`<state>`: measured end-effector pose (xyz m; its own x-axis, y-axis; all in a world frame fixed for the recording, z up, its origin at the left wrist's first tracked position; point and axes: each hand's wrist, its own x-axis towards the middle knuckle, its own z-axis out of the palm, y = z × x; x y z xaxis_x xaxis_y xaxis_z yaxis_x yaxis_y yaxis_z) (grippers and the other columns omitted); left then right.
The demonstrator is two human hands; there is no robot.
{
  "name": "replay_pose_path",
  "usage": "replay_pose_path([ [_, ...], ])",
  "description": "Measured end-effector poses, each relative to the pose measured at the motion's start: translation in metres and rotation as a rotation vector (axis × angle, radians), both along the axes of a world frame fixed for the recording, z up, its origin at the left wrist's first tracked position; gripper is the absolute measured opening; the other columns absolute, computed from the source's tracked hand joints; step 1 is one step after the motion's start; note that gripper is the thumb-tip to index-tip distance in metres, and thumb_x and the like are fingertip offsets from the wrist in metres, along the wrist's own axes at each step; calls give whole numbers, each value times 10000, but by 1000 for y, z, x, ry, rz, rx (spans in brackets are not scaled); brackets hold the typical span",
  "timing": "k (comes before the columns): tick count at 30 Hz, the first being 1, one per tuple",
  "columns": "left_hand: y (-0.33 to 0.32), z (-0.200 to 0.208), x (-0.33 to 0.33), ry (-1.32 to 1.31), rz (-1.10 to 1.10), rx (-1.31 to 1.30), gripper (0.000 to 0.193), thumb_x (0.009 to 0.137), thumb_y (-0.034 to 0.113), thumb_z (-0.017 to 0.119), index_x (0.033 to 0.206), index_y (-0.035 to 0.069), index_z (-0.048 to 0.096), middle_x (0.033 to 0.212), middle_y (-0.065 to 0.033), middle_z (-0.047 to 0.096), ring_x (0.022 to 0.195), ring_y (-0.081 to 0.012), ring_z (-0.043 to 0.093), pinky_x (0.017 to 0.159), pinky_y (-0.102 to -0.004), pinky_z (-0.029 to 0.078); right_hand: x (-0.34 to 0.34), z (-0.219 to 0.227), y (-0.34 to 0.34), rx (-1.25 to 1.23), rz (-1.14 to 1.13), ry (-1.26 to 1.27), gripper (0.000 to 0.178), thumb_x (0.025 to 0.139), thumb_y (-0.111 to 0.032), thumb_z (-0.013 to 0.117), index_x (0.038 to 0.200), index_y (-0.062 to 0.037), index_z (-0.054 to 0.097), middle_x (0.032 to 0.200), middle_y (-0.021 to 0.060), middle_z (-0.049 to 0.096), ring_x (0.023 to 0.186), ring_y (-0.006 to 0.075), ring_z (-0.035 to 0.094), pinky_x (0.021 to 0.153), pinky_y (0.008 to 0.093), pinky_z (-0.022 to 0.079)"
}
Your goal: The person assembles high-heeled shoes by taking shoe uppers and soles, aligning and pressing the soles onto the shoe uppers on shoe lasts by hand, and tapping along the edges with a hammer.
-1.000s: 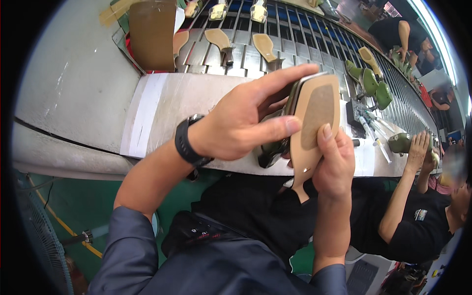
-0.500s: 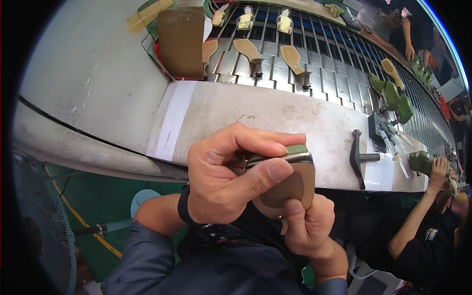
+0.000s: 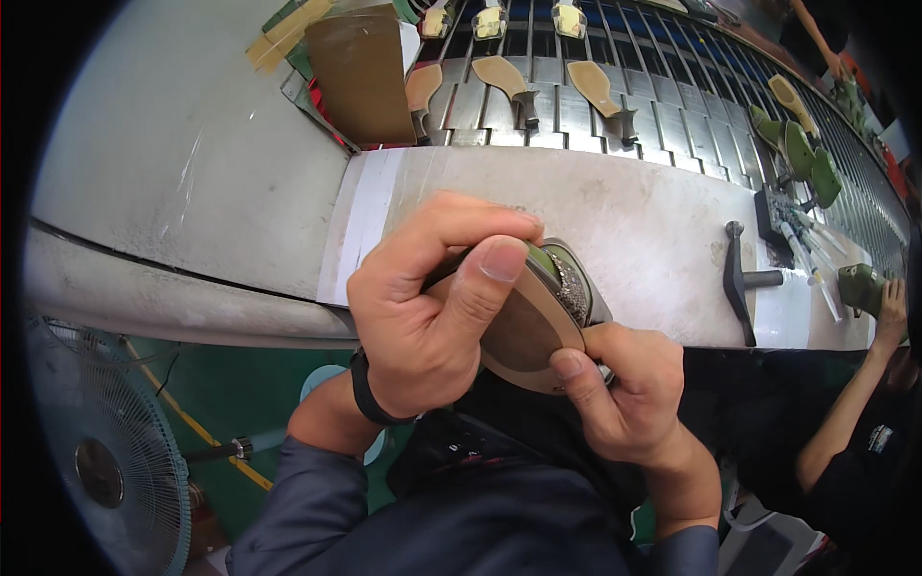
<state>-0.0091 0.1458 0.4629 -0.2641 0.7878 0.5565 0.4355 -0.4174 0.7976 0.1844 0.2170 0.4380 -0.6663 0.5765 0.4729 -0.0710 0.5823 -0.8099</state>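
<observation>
Over at the right of your worktable sits one dark holder, and at least three slim syringes slant out from beside it toward you; whether any are seated inside, you can't tell from here. Upper left, one brown cardboard panel stands tilted, red showing at its lower edge, whatever lies behind it hidden.

Now the count! Two hands on one shoe, raised in front of your body at the table's near edge, its tan underside with the darker centre facing you, green and a glittery band showing along the far side. Your left hand is curled around one end, thumb pressed on the underside edge, fingers wrapped over the top. Your right hand pinches the opposite edge between thumb and bent forefinger.

One hammer lies to the right, near the holder. On the metal conveyor, three tan soles with dark heels line up, and beyond them three yellow-topped pieces. Farther right, three green shoes cluster beside one more tan sole. At the right edge, a co-worker's hand grips one green piece.
</observation>
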Motion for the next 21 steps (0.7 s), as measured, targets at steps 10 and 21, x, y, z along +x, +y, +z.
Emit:
replay_pose_path([
  [10, -1, 8, 2, 85, 118, -32, 162, 986, 131, 729, 1025, -12, 663, 1014, -133, 709, 967, -196, 686, 909, -330, 537, -8, 1, -3, -125, -2, 4, 244, 928, -90, 764, 755, -37, 602, 588, 105, 536, 471, 270, 539, 475, 374, 421],
  [21, 47, 19, 34, -233, -418, 170, 564, 1144, 426, 390, 1099, -55, 682, 1064, -204, 707, 1015, -261, 657, 917, -405, 521, 39, 74, 35, 251, -142, -222, 595, 750, -202, 909, 1236, 26, 653, 920, 116, 730, 737, 222, 715, 666, 322, 555],
])
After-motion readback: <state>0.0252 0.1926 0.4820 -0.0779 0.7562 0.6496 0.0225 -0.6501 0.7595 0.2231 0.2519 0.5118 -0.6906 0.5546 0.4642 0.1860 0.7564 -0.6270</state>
